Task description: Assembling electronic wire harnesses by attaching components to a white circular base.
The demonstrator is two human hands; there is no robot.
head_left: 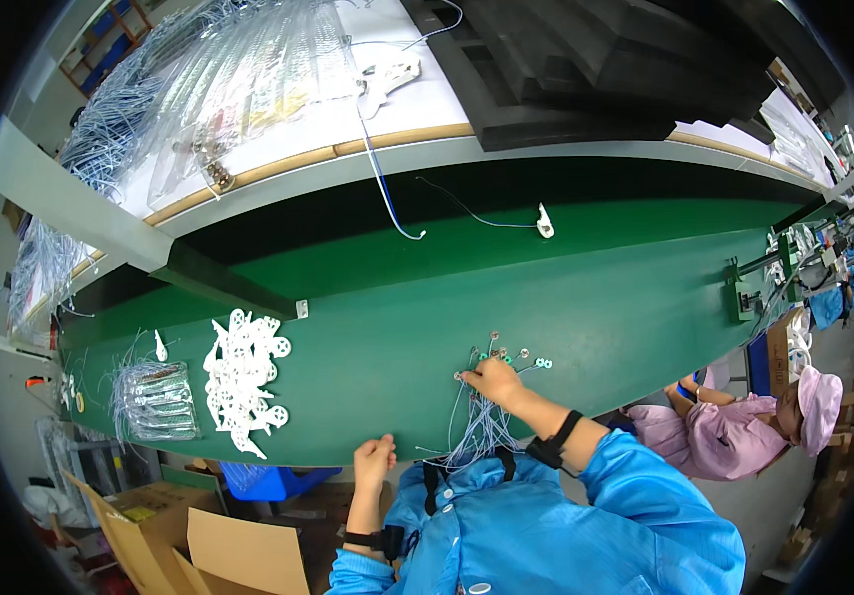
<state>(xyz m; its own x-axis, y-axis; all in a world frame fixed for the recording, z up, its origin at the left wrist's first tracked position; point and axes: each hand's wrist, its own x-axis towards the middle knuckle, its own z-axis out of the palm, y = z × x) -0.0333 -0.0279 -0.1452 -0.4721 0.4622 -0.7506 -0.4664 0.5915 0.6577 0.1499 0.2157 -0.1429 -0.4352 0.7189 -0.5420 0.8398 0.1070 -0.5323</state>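
A bundle of thin grey-blue wires (483, 433) lies at the front edge of the green work surface, its loose ends hanging toward my blue jacket. Small round tips, some green and some brownish, fan out at the bundle's far end. My right hand (494, 381) is over this end, thumb and fingers pinched on a wire with a small tip showing beside them. Close to the edge, left of the bundle, my left hand (374, 458) has its fingers curled together; whatever they hold, if anything, is too small to make out.
White plastic parts (243, 382) lie piled at the left, beside a bagged wire bundle (162, 400). One white part (545, 221) with a wire lies farther back. A raised shelf (397, 138) carries bagged wires and black foam. Cardboard boxes (238, 550) stand below left; a person in pink (719, 431) is at the right.
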